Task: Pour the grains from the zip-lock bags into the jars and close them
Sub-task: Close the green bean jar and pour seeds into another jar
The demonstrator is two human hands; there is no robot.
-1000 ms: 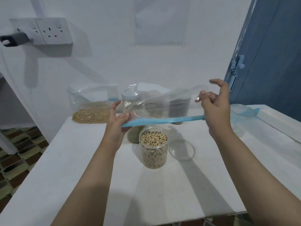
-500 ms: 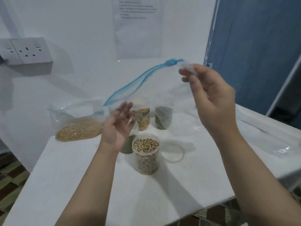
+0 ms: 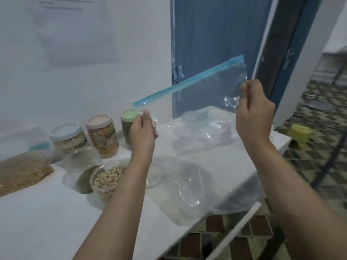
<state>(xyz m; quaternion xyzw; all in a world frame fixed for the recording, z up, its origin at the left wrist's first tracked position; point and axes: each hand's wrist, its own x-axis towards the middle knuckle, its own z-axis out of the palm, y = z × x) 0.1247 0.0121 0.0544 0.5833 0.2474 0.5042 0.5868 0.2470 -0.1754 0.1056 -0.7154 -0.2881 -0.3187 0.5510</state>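
Note:
An empty clear zip-lock bag [image 3: 199,94] with a blue zip strip hangs in the air above the table, zip side up and slanting up to the right. My left hand [image 3: 143,128] pinches its lower left corner. My right hand [image 3: 253,111] pinches its right edge. Below my left forearm stands an open jar of pale grains [image 3: 106,178], with its clear lid [image 3: 155,176] lying beside it. A bag of tan grains [image 3: 22,171] lies at the left edge.
Three lidded jars stand at the back: blue lid [image 3: 68,137], pink lid [image 3: 102,135], green lid [image 3: 127,124]. Empty crumpled bags [image 3: 202,134] lie on the white table [image 3: 56,222] to the right. Its right edge drops to tiled floor, where a yellow stool [image 3: 300,135] stands.
The view has swung right. The empty bag moved right with my right hand, and my left hand, open half a second ago, now pinches its lower left corner.

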